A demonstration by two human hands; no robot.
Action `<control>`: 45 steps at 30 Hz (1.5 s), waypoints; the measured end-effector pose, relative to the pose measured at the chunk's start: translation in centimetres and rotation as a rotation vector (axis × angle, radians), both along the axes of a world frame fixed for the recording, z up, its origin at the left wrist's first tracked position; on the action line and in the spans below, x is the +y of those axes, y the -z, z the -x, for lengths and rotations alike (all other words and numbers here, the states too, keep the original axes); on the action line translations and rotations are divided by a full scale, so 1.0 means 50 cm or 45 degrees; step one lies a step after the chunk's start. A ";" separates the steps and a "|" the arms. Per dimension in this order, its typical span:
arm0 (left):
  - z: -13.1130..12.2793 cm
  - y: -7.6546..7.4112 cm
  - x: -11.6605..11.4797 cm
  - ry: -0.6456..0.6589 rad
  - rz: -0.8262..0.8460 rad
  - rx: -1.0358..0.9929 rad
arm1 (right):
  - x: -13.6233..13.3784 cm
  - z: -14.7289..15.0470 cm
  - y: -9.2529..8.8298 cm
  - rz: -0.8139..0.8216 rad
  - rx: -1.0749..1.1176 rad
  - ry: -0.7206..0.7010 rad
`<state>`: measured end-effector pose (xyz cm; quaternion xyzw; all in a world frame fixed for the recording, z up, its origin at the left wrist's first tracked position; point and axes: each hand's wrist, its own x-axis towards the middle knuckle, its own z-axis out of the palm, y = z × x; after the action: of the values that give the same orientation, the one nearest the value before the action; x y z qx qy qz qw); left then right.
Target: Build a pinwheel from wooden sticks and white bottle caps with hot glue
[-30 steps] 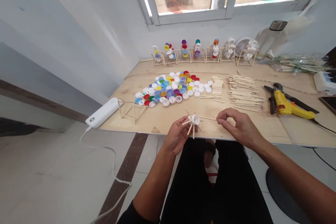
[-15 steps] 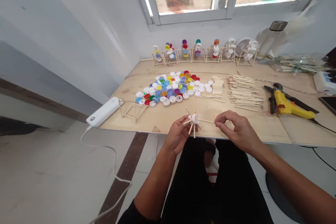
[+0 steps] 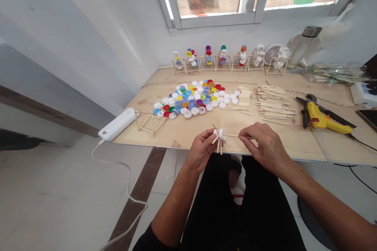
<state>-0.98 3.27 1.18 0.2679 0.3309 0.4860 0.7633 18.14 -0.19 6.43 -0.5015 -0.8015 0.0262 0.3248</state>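
Observation:
Above the table's front edge, my left hand [image 3: 202,150] is closed on a wheel of wooden sticks. At its middle is a white bottle-cap hub [image 3: 222,134], from which several short sticks stick out around the rim. A longer stick [image 3: 232,136] runs out of the hub to the right, like an axle. My right hand [image 3: 266,143] pinches the far end of that stick between thumb and fingers. Part of the wheel's left side is hidden by my left fingers.
Colourful bottle caps [image 3: 191,104] are heaped mid-table, beside piled sticks [image 3: 272,102]. A yellow glue gun [image 3: 326,121] lies at right. At left are a stick frame [image 3: 153,125] and white power bank [image 3: 119,124]. Finished cap-wheel stands [image 3: 208,60] line the wall.
The wheel has turned in my hands, so its sticks and hub face more sideways. My right hand has shifted slightly left with the long stick still pinched.

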 end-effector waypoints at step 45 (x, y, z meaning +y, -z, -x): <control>-0.017 0.002 -0.012 0.064 -0.188 0.225 | 0.008 -0.013 0.030 0.907 0.467 -0.024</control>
<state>-0.13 2.65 1.10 0.3733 0.3537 0.4642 0.7212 18.81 0.21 4.95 -0.5622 -0.6756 0.3945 0.2680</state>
